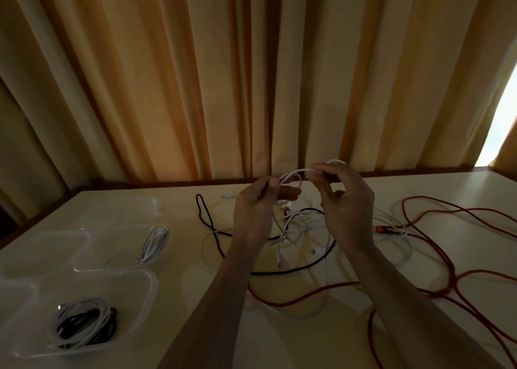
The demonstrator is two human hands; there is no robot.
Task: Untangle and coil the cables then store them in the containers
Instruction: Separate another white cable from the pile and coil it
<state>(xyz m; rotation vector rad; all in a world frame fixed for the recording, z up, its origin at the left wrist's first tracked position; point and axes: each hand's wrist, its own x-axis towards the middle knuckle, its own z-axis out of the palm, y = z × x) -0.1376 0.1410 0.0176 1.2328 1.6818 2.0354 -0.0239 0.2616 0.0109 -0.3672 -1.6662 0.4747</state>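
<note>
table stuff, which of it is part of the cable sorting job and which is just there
Part of the job:
- white cable, held up by left hand and right hand
- black cable
- red cable
- near container with coiled cables
- far container with a white coil

Just there:
- curtain
- table

Looks like a room in a home, dim and lived-in: long pleated orange-tan fabric curtains (223, 74) hang right behind a plain cream-topped desk (436, 189), with daylight slipping through a gap in the drapes on the right. A dark wooden edge trims the desk's back, and clear plastic food-style containers (117, 245) sit on the left.
</note>
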